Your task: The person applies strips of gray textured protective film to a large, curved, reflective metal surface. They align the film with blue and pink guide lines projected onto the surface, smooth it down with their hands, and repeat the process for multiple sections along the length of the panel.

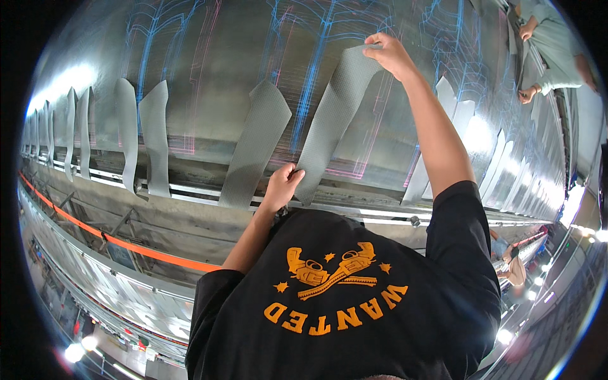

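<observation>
A long grey strip of ribbed fabric [339, 117] slants across the long table in front of me. Its far corner is pinched between the thumb and fingers of my right hand [391, 57], with that arm stretched well forward. Closer to the table's near edge, my left hand [282, 187] is closed on the strip's left side by its lower end. Just left of it lies another grey fabric piece [256, 142], wider and with a pointed top, its lower end at the table edge.
Several similar strips [154, 139] lie spaced along the table to both sides. Blue and pink lines [326, 38] mark the dark tabletop [234, 38]. A metal rail [373, 213] follows the near edge. An orange band [145, 249] runs behind. Another person's hand [527, 95] is at the far right.
</observation>
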{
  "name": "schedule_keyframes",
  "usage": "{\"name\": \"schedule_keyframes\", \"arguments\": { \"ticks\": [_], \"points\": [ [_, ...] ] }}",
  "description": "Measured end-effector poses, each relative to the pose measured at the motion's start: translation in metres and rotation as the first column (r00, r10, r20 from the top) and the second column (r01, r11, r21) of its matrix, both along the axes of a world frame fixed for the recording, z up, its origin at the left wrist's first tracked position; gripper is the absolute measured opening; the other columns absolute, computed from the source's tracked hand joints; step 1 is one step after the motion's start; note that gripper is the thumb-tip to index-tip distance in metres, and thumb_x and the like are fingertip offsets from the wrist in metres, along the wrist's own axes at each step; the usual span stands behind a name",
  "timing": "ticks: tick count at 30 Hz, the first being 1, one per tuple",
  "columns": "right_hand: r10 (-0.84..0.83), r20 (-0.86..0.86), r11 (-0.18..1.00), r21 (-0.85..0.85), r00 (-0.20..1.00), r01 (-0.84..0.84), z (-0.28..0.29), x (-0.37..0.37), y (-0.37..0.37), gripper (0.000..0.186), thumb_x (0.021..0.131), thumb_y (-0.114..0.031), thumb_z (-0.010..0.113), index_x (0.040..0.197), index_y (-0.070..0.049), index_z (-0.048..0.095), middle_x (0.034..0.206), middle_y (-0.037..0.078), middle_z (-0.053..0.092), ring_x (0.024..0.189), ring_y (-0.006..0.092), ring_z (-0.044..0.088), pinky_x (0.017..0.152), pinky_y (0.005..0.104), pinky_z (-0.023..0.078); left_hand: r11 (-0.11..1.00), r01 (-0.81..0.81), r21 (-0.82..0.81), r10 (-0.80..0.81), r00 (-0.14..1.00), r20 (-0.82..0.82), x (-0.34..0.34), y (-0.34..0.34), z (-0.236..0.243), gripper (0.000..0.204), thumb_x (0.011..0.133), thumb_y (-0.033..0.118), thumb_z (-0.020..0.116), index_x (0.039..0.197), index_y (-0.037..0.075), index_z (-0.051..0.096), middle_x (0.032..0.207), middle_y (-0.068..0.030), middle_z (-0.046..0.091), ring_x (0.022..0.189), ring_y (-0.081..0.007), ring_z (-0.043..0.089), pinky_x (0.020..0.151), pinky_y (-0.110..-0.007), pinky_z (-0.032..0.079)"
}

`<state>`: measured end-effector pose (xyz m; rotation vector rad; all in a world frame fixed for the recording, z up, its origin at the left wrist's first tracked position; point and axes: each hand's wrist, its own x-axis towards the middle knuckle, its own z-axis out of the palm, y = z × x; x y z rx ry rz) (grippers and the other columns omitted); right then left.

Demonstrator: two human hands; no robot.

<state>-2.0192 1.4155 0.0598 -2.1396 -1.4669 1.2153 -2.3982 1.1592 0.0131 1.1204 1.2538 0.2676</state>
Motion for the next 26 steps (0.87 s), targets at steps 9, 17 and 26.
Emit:
{"name": "schedule_keyframes", "arguments": {
  "ticks": [9, 17, 26],
  "points": [
    [0.293, 0.202, 0.951, -0.159, 0.934, -0.264, -0.016, 0.016, 0.015, 0.043, 0.094, -0.027, 0.072, 0.133, -0.008, 0.071, 0.112, 0.013, 0.075, 0.108, 0.0249, 0.070, 0.095, 0.0408, 0.053, 0.998, -0.060, -0.015, 0.061, 0.998, 0.026, 0.002, -0.004, -0.006, 0.026, 0.102, 0.023, 0.071, 0.097, -0.002, 0.064, 0.073, -0.0034, 0.060, 0.066, -0.0082, 0.051, 0.060, -0.029, 0.043],
    [0.189, 0.170, 0.980, 0.036, 0.967, -0.197, -0.003, -0.020, 0.030, 0.045, 0.093, -0.048, 0.072, 0.118, -0.012, 0.077, 0.091, 0.008, 0.075, 0.087, 0.0200, 0.071, 0.081, 0.0412, 0.055, 0.991, -0.091, -0.095, 0.091, 0.996, 0.000, -0.002, -0.001, 0.001, 0.027, 0.104, 0.024, 0.070, 0.098, -0.002, 0.067, 0.070, 0.0019, 0.055, 0.064, -0.0056, 0.045, 0.058, -0.027, 0.040],
    [0.251, 0.178, 0.967, 0.007, 0.951, -0.256, -0.038, -0.015, 0.049, 0.049, 0.092, -0.057, 0.077, 0.120, -0.016, 0.078, 0.119, 0.010, 0.077, 0.110, 0.0282, 0.072, 0.100, 0.0472, 0.053, 0.997, -0.074, -0.013, 0.071, 0.988, -0.139, -0.003, -0.003, 0.001, 0.027, 0.106, 0.027, 0.067, 0.108, 0.001, 0.073, 0.071, 0.0016, 0.058, 0.066, -0.0051, 0.045, 0.058, -0.026, 0.039]
  ]
}}
